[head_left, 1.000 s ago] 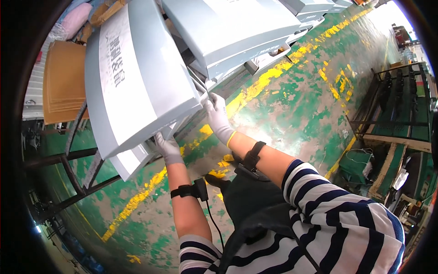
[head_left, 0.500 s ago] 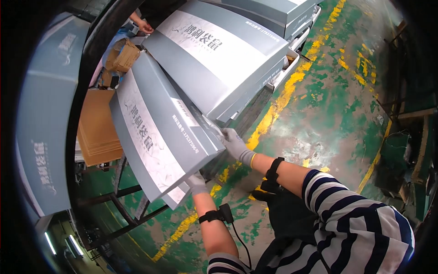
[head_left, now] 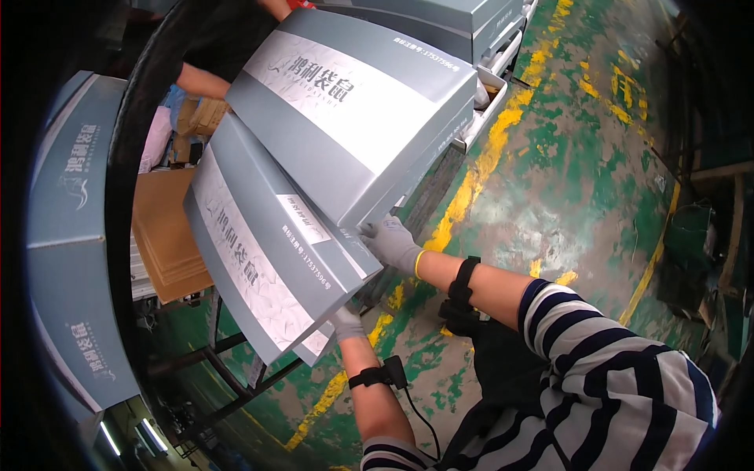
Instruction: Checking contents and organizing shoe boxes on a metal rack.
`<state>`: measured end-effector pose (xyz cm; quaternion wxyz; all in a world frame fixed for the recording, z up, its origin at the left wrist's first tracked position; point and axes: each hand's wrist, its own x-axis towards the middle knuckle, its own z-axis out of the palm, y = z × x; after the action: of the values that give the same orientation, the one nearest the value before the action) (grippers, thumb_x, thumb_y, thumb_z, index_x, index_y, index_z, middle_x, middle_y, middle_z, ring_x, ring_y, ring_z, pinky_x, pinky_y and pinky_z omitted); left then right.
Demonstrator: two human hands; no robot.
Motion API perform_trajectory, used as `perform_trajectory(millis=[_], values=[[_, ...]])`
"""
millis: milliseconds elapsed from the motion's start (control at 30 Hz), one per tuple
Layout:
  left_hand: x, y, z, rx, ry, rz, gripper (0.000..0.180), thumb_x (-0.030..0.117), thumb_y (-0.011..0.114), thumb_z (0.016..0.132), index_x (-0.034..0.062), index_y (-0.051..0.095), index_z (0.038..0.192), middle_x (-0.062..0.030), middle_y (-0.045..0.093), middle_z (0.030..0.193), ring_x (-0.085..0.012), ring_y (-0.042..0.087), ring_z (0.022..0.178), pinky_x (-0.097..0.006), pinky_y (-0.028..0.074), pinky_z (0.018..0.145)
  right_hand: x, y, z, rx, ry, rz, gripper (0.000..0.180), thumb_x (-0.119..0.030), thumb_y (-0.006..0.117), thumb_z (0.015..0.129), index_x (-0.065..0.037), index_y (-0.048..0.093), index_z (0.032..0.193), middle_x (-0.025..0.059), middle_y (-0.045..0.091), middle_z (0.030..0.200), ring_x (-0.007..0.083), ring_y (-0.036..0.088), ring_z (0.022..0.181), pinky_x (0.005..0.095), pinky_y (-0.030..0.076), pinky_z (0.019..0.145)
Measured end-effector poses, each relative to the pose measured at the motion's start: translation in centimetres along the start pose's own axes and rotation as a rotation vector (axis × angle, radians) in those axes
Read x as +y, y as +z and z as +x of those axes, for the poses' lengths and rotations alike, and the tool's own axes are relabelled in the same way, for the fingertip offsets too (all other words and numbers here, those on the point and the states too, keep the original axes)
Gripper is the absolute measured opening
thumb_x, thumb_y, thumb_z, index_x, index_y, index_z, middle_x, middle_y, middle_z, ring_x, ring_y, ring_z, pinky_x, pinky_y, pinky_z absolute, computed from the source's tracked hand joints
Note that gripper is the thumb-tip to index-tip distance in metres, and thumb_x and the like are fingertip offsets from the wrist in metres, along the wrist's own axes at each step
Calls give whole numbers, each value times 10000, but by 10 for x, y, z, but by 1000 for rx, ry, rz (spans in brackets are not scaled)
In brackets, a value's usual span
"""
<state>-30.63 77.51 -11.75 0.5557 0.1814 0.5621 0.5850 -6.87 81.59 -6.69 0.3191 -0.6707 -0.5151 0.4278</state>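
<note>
A grey and white cardboard box point(head_left: 275, 243) lies tilted in front of me. My left hand point(head_left: 345, 323), in a pale glove, supports its near lower edge from beneath, and the box hides most of those fingers. At the box's right corner my right hand point(head_left: 391, 242), gloved too, is closed with bent fingers. Its fingertips are partly hidden where this box meets a second grey and white box point(head_left: 345, 118). That second box lies beyond, overlapping the first box's far edge. A co-worker's arm point(head_left: 206, 81) reaches to the second box's left corner, the hand hidden.
Flat brown cardboard sheets point(head_left: 165, 228) lie on the left beside a dark metal frame point(head_left: 228, 345). Another grey box point(head_left: 440, 20) stands at the back. White open trays point(head_left: 491, 98) line the right side. Yellow lines point(head_left: 471, 184) mark the green floor. More grey boxes point(head_left: 71, 188) appear far left.
The second box has shifted left and toward me. The co-worker's arms have come further in, one to its left corner, one behind it. Both my hands stay at the near box.
</note>
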Motion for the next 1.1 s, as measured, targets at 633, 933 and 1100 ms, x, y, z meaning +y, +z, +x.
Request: perform_trajectory(millis=[633,933,1100], values=[[32,-73,38,-102,503,701,447,388,518,975,61,566,1277,-122,616,1251,-292,601,1148,-473,521,986,20,22,-7,-32,22,549,438,-294,592,973,-52,589,1338,207,553,1335,316,557,1237,385,443,1053],[46,-22,12,-40,33,20,446,395,467,991,70,570,1280,-111,621,1261,-323,574,1199,-514,475,1055,53,32,2,-125,-10,568,418,-208,618,958,-65,579,1349,184,541,1318,321,555,1225,370,451,1051],[42,-11,15,87,-111,-168,430,371,453,1005,58,598,1261,-130,629,1252,-337,581,1190,-532,521,985,56,45,3,-15,21,589,394,-150,650,922,-62,610,1304,176,555,1289,315,570,1200,363,475,1011]])
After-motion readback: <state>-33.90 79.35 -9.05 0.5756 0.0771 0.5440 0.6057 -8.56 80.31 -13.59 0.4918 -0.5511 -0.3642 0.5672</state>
